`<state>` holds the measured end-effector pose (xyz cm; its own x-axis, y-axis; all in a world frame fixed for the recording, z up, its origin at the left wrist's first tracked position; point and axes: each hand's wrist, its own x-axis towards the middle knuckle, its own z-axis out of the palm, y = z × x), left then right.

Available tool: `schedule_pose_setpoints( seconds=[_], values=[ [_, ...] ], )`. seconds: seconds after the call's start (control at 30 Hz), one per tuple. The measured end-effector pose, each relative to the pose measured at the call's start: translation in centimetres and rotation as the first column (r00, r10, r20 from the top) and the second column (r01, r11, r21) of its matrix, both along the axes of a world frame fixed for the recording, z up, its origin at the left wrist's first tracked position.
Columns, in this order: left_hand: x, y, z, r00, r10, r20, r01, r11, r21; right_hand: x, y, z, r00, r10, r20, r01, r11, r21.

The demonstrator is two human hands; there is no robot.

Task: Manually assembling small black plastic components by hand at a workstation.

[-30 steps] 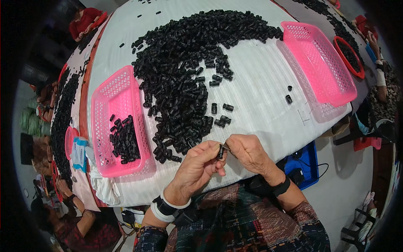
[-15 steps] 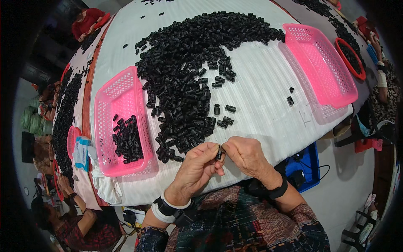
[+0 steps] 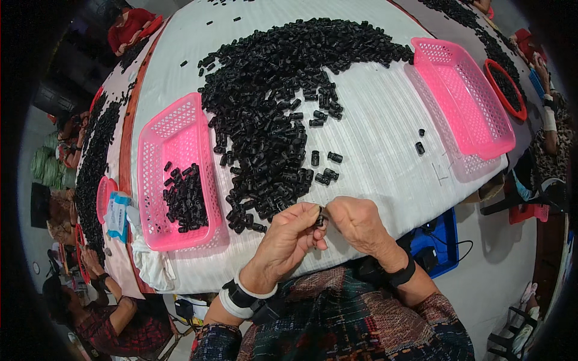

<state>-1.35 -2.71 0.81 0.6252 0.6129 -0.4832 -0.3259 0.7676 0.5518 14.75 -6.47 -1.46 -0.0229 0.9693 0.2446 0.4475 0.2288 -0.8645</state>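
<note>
Close to the table's front edge, my left hand (image 3: 289, 237) pinches a small black cord lock (image 3: 320, 221) between thumb and fingers. My right hand (image 3: 360, 225) is closed right beside it, its thumb and forefinger pressed together at the cord lock's upper end. Whatever those right fingertips grip is too small and hidden to make out. Just beyond my hands spreads a big pile of black cord locks (image 3: 265, 150), curving away to the far right. Several single ones (image 3: 327, 175) lie apart from it on the white cloth.
At the left stands a pink basket (image 3: 212, 222) partly filled with cord locks. Another pink basket (image 3: 506, 143) is at the right, near two loose pieces (image 3: 419, 148). A blue tray (image 3: 448, 240) with black devices sits below the table edge. Other people work at neighbouring tables.
The whole view has shifted slightly. Both hands stay together at the same cord lock, in nearly the same pose.
</note>
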Motion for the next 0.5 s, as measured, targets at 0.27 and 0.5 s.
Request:
schedule_pose_setpoints(
  seconds=[0.27,0.5],
  values=[
    [-0.23,0.24,-0.08,0.999,-0.047,0.019,0.047,0.999,0.019,0.51,-0.13,-0.02,0.979,-0.001,-0.203,-0.025,0.992,-0.125],
    [-0.39,0.01,0.19,0.999,-0.046,0.013,0.046,0.999,0.019,-0.10,-0.01,0.20,0.994,-0.021,-0.107,0.017,0.999,-0.039]
  ],
)
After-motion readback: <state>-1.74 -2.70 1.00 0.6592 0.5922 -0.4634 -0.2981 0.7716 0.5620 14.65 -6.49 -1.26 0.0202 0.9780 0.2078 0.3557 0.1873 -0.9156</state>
